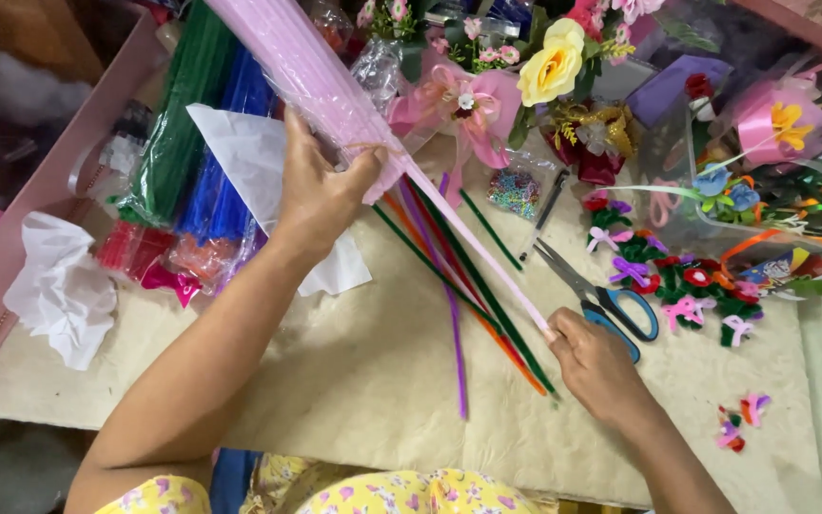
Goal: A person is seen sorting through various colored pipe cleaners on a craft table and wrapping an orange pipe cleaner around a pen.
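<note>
Gripping pink pipe-cleaner bundle [311, 71], left hand [321, 195] closed; right hand [594, 360] pinching single pink pipe cleaner [487, 252]; scissors [601, 297] just beyond right hand.

My left hand [321, 195] sits far-left of centre, around the near end of a pipe-cleaner pack [302, 67] that runs off to the far left. One pipe cleaner [487, 252] stretches from pack down-right to my right hand [596, 366], near-right of centre. Loose pipe cleaners [454, 286] lie on the table mat [373, 381] btwn both hands. Scissors [601, 300] just right of rt hand, a bit farther. Small chenille flowers [687, 281] right of scissors. More stem packs [197, 143] left of lt hand, paper sheet [259, 167] under it. Crumpled tissue [61, 290] at left edge. Artificial flowers [549, 62] along far side.
</note>
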